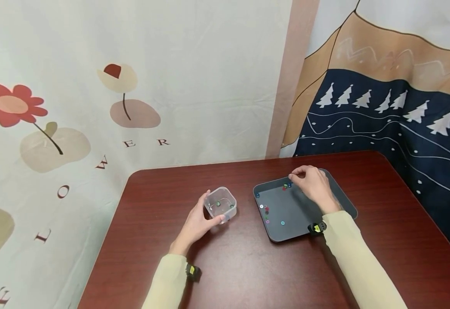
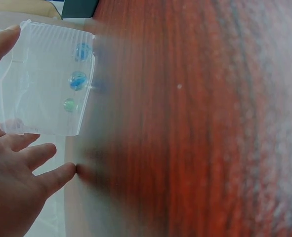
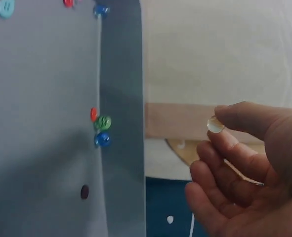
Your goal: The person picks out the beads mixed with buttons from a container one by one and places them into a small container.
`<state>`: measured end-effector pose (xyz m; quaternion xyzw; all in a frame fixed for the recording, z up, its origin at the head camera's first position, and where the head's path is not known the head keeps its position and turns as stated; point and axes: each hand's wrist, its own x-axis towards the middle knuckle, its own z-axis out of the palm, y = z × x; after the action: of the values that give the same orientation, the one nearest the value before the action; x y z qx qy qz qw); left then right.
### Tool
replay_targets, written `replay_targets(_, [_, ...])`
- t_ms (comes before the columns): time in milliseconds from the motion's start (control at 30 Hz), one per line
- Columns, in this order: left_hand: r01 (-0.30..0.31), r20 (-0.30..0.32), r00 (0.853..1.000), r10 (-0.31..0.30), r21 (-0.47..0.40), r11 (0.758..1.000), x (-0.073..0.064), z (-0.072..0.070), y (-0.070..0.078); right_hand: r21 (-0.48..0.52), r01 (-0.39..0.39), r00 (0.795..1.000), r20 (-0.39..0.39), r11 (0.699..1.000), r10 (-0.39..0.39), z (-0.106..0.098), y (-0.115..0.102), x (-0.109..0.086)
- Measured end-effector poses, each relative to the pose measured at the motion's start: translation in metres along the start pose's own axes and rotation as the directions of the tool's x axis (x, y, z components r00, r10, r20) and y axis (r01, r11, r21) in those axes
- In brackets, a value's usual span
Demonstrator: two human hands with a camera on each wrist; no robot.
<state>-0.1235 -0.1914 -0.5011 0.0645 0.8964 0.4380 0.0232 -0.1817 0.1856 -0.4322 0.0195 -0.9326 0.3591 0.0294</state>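
On the left, my left hand (image 1: 195, 224) grips a clear plastic box (image 1: 230, 198), thumb on one side and fingers on the other. In the left wrist view, blue marbles (image 2: 78, 80) and a green marble (image 2: 69, 104) lie at the bottom of it. My right hand (image 1: 313, 185) is raised over the far side of a grey tray (image 1: 298, 221). Between its thumb and index fingertip it pinches a clear, pale marble (image 3: 215, 125). Below, along the tray's far wall, lie a green marble (image 3: 103, 122), a blue marble (image 3: 103, 138) and a red button (image 3: 94, 114).
Several small buttons lie toward the tray's left side, with a light blue button (image 1: 283, 222) nearer the front. Another blue marble (image 1: 257, 195) sits in the far left corner. The reddish-brown table (image 1: 151, 206) ends at a printed curtain (image 1: 209, 86) behind.
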Motion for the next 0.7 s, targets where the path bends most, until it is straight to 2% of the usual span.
replay_targets(333, [0.001, 0.003, 1.000, -0.001, -0.003, 1.000, -0.001, -0.001, 0.000, 0.080, 0.141, 0.988, -0.078, 0.987, -0.134, 0.012, -0.023, -0.015])
replay_targets(567, [0.004, -0.005, 1.000, -0.004, -0.011, 1.000, -0.002, -0.002, 0.001, 0.155, 0.216, 0.974, -0.096, 0.964, -0.203, 0.033, -0.044, -0.027])
replay_targets(700, [0.000, -0.003, 1.000, 0.000, -0.012, 1.000, -0.002, -0.002, 0.001, 0.183, 0.281, 0.959, -0.093, 0.942, -0.268, 0.050, -0.056, -0.034])
